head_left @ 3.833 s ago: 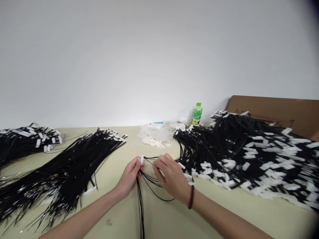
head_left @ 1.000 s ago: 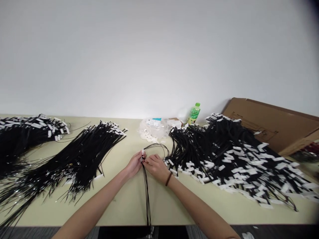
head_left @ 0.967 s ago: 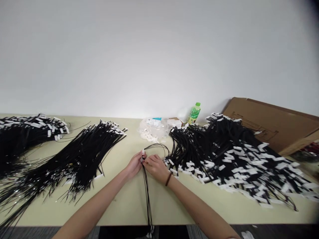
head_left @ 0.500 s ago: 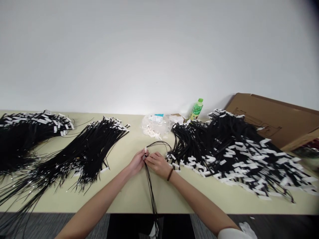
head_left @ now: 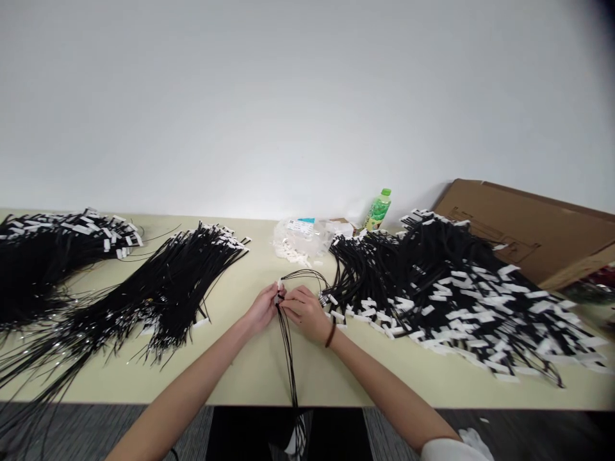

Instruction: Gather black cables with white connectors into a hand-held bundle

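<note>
My left hand [head_left: 262, 309] and my right hand [head_left: 304, 313] meet at the middle of the pale table [head_left: 250, 371]. The left hand pinches a small white connector [head_left: 279, 286]. The right hand's fingers are closed on the thin black wires [head_left: 289, 358] at that connector. These wires loop up behind my hands and hang down over the table's front edge.
A big heap of black cables with white tags [head_left: 446, 294] lies right of my hands. Two more cable bundles [head_left: 163, 288] lie left, one at the far left [head_left: 52, 246]. A bag of white connectors [head_left: 302, 238], a green bottle [head_left: 378, 209] and cardboard [head_left: 528, 224] sit behind.
The view has pulled back, so the table's front edge and the floor now show. My hands stay together on the connector and wires; the right fingers have closed in on the connector.
</note>
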### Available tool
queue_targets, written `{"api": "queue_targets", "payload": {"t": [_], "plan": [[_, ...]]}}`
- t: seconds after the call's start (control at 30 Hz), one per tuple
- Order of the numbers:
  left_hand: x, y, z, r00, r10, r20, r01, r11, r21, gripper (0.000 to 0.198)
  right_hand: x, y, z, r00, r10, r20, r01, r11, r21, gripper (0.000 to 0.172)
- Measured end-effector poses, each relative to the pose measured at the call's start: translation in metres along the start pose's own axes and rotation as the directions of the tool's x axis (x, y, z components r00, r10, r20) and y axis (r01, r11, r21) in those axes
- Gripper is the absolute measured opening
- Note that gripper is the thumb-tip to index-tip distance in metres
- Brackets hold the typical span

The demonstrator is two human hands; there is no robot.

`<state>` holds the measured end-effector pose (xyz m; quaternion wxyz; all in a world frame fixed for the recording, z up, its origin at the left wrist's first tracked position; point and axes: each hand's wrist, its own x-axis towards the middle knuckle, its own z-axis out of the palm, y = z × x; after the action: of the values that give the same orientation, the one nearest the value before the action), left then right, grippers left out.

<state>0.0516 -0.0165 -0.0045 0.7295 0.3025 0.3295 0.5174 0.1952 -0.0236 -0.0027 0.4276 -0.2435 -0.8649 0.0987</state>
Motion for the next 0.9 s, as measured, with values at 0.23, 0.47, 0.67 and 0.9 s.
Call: {"api": "queue_targets", "payload": {"t": [0.23, 0.47, 0.67, 0.9], "plan": [[-0.002, 0.002, 0.002, 1.0, 0.011, -0.016, -0.011, 1.0, 0.023, 0.032, 0.01, -0.006, -0.024, 0.945, 0.311, -0.098, -0.241, 0.867, 0.436, 0.017], [-0.005, 0.004, 0.003, 0.997, 0.049, -0.053, -0.048, 0.998, 0.027, 0.034, 0.019, 0.006, -0.067, 0.763, 0.564, -0.316, -0.257, 0.713, 0.653, 0.027], [-0.005, 0.003, 0.002, 0.998, 0.03, -0.05, -0.027, 0.998, 0.061, 0.035, 0.019, 0.001, -0.081, 0.727, 0.483, -0.487, -0.241, 0.845, 0.478, 0.017], [-0.007, 0.004, 0.005, 0.998, 0.022, -0.067, -0.016, 0.996, 0.086, 0.035, 0.006, -0.008, -0.047, 0.973, -0.029, -0.228, -0.028, 0.97, -0.243, 0.01]]}}
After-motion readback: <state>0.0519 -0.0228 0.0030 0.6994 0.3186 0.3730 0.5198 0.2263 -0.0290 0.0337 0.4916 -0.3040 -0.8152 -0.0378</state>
